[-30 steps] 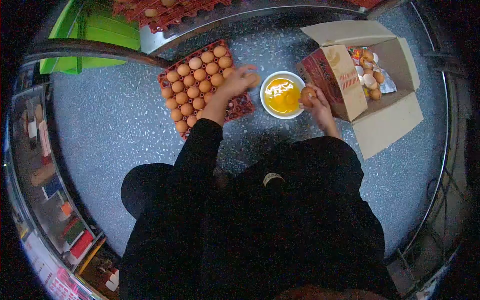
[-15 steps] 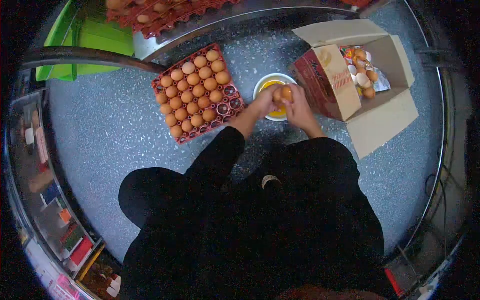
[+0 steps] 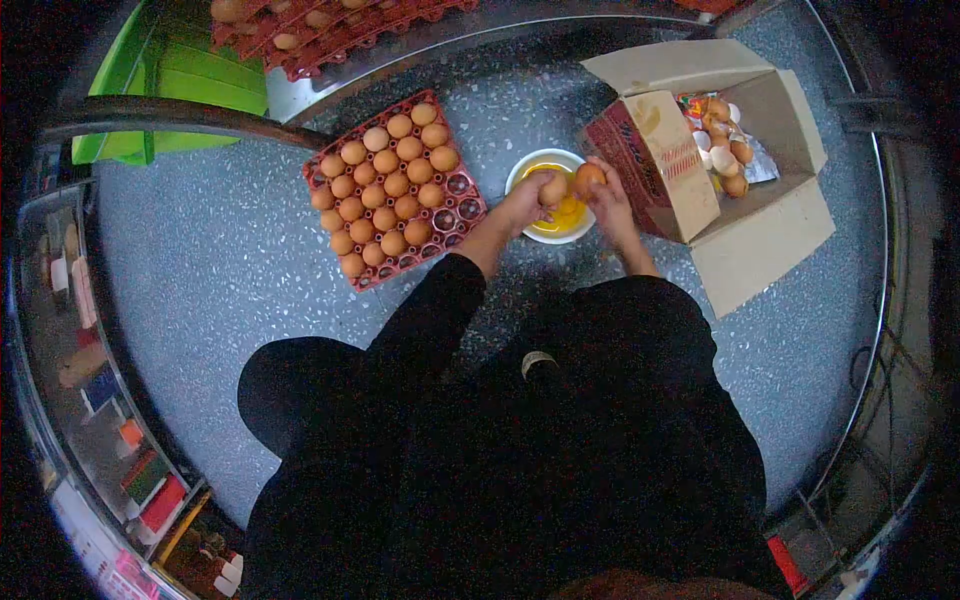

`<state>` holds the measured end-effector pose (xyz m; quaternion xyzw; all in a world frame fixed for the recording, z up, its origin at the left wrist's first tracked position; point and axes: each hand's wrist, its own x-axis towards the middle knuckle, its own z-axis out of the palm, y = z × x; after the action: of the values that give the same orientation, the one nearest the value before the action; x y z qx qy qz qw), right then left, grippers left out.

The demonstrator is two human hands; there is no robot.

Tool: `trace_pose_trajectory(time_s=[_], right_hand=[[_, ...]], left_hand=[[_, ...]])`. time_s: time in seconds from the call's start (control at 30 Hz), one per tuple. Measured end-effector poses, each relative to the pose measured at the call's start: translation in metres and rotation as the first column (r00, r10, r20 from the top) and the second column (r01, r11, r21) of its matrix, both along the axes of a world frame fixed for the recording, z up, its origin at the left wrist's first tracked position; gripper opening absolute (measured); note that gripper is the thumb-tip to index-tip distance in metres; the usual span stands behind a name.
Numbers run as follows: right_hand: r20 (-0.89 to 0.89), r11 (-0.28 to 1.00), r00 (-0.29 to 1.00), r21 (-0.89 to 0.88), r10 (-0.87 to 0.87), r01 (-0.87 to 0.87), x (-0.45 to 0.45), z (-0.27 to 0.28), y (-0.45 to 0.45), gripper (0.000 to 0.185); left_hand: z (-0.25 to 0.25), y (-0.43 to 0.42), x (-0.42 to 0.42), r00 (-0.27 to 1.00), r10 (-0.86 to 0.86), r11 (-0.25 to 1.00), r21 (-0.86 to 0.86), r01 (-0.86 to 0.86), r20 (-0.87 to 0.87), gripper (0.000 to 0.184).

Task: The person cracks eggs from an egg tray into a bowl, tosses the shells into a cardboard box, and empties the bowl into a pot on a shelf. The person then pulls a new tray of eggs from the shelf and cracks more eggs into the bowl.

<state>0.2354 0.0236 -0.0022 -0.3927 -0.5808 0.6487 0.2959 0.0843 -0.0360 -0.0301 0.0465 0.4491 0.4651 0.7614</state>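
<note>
Over the white bowl (image 3: pixel 516 208), my left hand (image 3: pixel 524 203) has its fingers closed around a brown egg (image 3: pixel 552 190). A second brown egg (image 3: pixel 590 179) is gripped in my right hand (image 3: pixel 610 204) at the bowl's right side. The two are slightly apart, and their undersides are hidden, so I cannot tell whether either shell is whole. Yellow yolk and clear egg liquid (image 3: pixel 568 214) lie in the bowl below. To the left, a red egg tray (image 3: pixel 405 268) carries rows of brown eggs, with several bare cups along its right side.
Right of the bowl stands an open cardboard box (image 3: pixel 690 180) with cracked eggshells (image 3: pixel 724 158) and wrappers inside, its flaps spread outward. Stacked red trays of eggs (image 3: pixel 330 30) and a green crate (image 3: pixel 205 85) are at the back left. A dark metal bar (image 3: pixel 190 115) crosses near the tray.
My hands were together over the bowl with the brown eggs touching. They have drawn apart, the right hand moving right and the left slightly left, uncovering more of the yolk.
</note>
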Motion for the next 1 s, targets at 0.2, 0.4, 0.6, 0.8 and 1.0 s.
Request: trace_pose_trajectory(time_s=[0.2,0.4,0.6,0.8,1.0], right_hand=[[0.048,0.827,0.997,-0.562,0.059,-0.022,0.000,0.020,0.009,0.032],[-0.211,0.574,0.977,-0.798,0.015,-0.182,0.003,0.008,0.012,0.034],[0.010,0.745,0.986,-0.656,0.166,-0.119,-0.005,0.024,0.008,0.036],[-0.073,0.788,0.956,-0.550,0.284,-0.277,0.003,0.000,0.013,0.036],[0.142,0.875,0.875,-0.234,0.463,-0.425,0.006,-0.009,0.018,0.043]], left_hand=[[0.001,0.000,-0.011,0.953,-0.199,0.961,0.146,0.235,-0.228,0.029],[0.047,-0.004,-0.019,0.862,-0.238,0.949,0.084,0.305,-0.448,0.036],[0.053,-0.001,-0.017,0.656,-0.292,0.904,0.023,0.427,-0.696,0.051],[0.024,-0.002,-0.023,0.679,-0.275,0.902,0.063,0.428,-0.681,0.050],[0.052,-0.003,-0.027,0.537,-0.387,0.881,-0.129,0.454,-0.750,0.051]])
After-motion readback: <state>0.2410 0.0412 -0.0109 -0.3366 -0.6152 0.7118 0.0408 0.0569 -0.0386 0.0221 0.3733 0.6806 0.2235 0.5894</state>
